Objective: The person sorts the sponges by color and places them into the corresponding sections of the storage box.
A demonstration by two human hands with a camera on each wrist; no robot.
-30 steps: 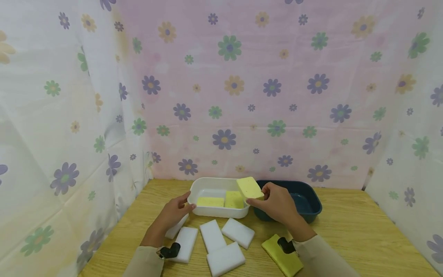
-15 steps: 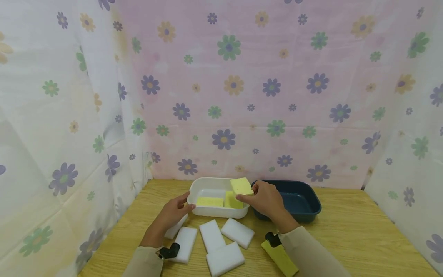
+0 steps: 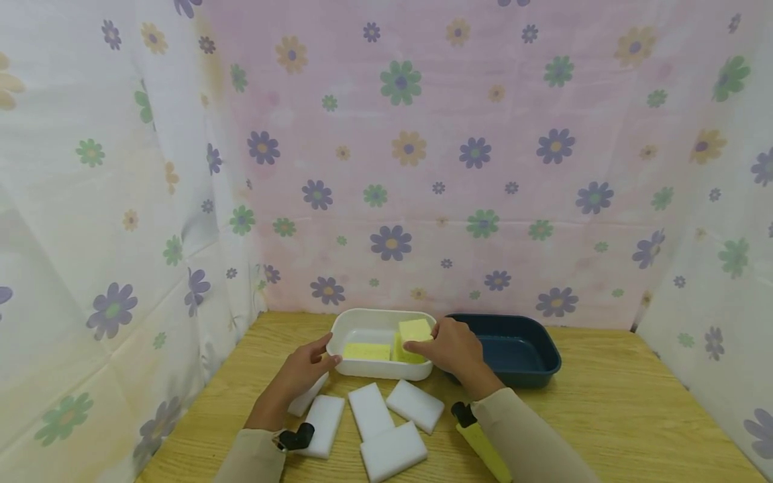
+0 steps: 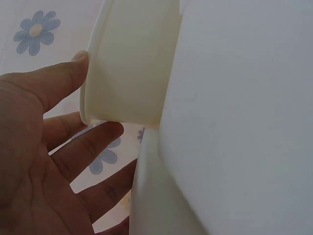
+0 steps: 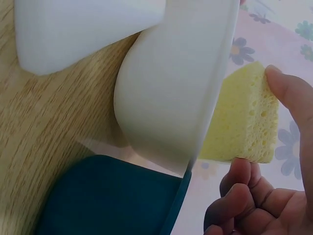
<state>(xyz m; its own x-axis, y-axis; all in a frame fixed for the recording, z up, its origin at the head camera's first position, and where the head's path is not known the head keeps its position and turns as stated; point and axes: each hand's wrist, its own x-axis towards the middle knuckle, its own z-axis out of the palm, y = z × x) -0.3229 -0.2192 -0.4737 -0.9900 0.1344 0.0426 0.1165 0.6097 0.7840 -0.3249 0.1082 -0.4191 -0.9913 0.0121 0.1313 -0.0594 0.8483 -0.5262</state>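
Between thumb and fingers my right hand [image 3: 457, 347] pinches a yellow sponge [image 3: 414, 329]; its porous edge shows in the right wrist view, partly behind the rim of the white basin [image 5: 171, 83]. The head view has this sponge over the right end of the white basin [image 3: 380, 369]. Inside lie a yellow sponge [image 3: 367, 351] flat on the left and another yellow sponge [image 3: 408, 357], partly covered by the held one. My left hand [image 3: 294, 376] touches the basin's left end with spread fingers; the left wrist view has the thumb [image 4: 73, 73] against its rim.
A dark blue basin [image 3: 519, 355] stands right beside the white one. Several white sponges [image 3: 394, 451] lie on the wooden table [image 3: 616, 402] in front. Another yellow sponge [image 3: 483, 451] lies partly under my right forearm. Flowered cloth [image 3: 453, 168] hangs behind and at both sides.
My right hand has moved left and slightly down with the pinched sponge, from the basin's right rim to over its inside. The left hand stays in place.
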